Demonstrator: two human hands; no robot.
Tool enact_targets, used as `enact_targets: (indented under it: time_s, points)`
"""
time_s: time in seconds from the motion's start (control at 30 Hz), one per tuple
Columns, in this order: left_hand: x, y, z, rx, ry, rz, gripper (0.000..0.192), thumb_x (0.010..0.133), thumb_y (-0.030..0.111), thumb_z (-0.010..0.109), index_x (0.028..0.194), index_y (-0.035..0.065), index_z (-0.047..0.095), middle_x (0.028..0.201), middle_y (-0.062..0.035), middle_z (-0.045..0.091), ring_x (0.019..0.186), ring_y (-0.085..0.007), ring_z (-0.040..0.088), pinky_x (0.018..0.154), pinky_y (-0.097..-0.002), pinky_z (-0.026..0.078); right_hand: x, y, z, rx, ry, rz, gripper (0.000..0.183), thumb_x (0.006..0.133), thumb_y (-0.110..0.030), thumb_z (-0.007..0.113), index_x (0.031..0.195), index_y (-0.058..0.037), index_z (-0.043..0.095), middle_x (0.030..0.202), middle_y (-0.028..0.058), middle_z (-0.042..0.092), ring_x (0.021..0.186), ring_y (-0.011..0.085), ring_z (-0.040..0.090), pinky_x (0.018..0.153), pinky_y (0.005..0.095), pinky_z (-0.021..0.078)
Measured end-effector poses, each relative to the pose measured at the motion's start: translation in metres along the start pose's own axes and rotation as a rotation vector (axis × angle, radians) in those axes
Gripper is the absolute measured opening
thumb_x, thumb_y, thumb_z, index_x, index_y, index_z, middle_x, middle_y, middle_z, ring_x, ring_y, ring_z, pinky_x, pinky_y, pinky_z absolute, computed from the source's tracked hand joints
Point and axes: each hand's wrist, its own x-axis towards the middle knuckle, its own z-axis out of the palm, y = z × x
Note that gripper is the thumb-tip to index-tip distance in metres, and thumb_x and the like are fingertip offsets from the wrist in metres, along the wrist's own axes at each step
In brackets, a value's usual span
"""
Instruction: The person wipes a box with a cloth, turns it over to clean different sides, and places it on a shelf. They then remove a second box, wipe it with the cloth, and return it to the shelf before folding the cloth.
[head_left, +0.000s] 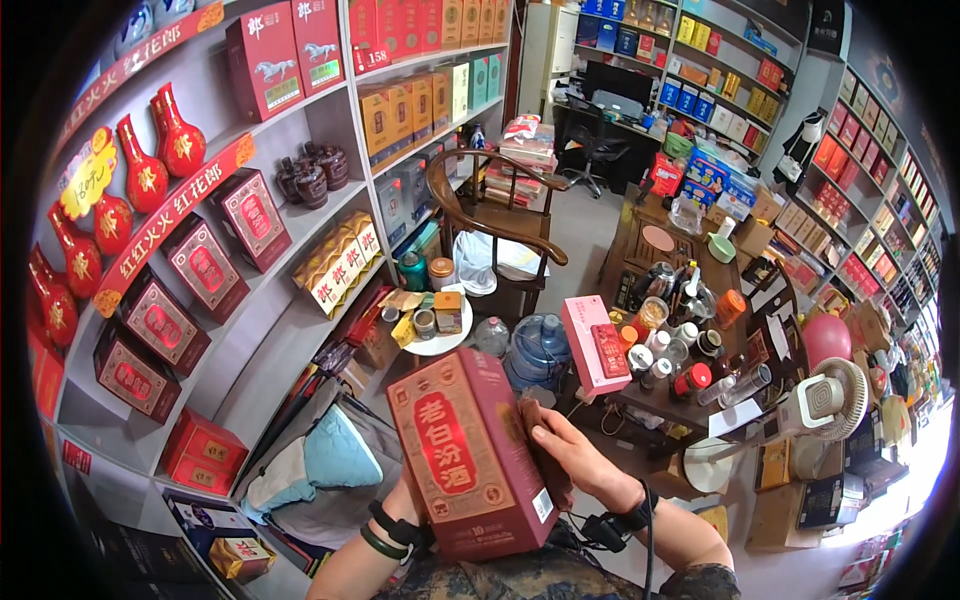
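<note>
A large maroon-and-tan liquor carton (457, 457) is held up in front of my body, its printed front tilted towards me. My left hand (403, 496) supports it from the left; the carton hides most of its fingers. Against the carton's right side, my right hand (585, 461) presses a brown cloth (551, 465), with the thumb on top. Straps circle both wrists, and a dark cable hangs from the right one. To my left, several similar maroon cartons (206, 270) stand on a grey shelf, below red bottle-shaped vases (139, 169).
A wooden armchair (499, 202) stands ahead, near a blue water jug (538, 349) and a round white stool (457, 330) bearing jars. Right of these, a cluttered wooden table (645, 232) carries jars and a pink box (596, 337). A white fan (817, 401) juts in at right. Grey fabric (352, 487) lies below the left shelves.
</note>
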Motion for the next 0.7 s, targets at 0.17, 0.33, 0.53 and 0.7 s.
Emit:
enact_targets:
  time_s: [0.17,0.33,0.53,0.7]
  points:
    - [0.007,0.029,0.016,0.071,-0.016,0.187,0.055,0.097,0.045,0.063,0.136,0.0083,0.052,0.131,-0.0059,0.062,0.124,-0.0205,0.057,0.105,-0.0410,0.048,0.012,0.015,0.002,0.241,-0.168,0.031,0.063,0.106,-0.034,0.049,0.157,-0.0058,0.024,0.150,0.0124,0.043,0.137,0.0188,0.041,0.111,0.0336,0.0374]
    - [0.008,0.014,0.007,-0.289,-0.157,0.073,0.072,0.095,0.057,0.059,0.145,0.0072,0.046,0.140,-0.0139,0.057,0.128,-0.0276,0.055,0.109,-0.0453,0.044,0.009,0.015,0.016,0.161,-0.223,0.037,0.062,0.108,-0.034,0.045,0.157,-0.0056,0.022,0.152,0.0133,0.040,0.134,0.0199,0.046,0.108,0.0342,0.0446]
    - [0.005,-0.002,0.024,-0.253,-0.161,0.094,0.081,0.096,0.068,0.042,0.152,0.0092,0.036,0.150,-0.0164,0.047,0.132,-0.0343,0.052,0.111,-0.0503,0.041,0.010,0.014,0.000,-0.250,-0.141,-0.008,0.041,0.104,-0.014,0.051,0.144,-0.0077,0.049,0.114,0.0111,0.068,0.105,0.0127,0.063,0.089,0.0296,0.0526]
    - [-0.003,-0.005,0.042,-0.147,-0.174,0.083,0.083,0.096,0.070,0.037,0.154,0.0105,0.033,0.152,-0.0167,0.043,0.134,-0.0360,0.048,0.113,-0.0530,0.038,0.012,-0.048,-0.028,-0.283,0.200,-0.285,0.043,0.100,-0.006,0.050,0.143,-0.0036,0.048,0.116,0.0067,0.064,0.096,0.0118,0.064,0.081,0.0260,0.0533]
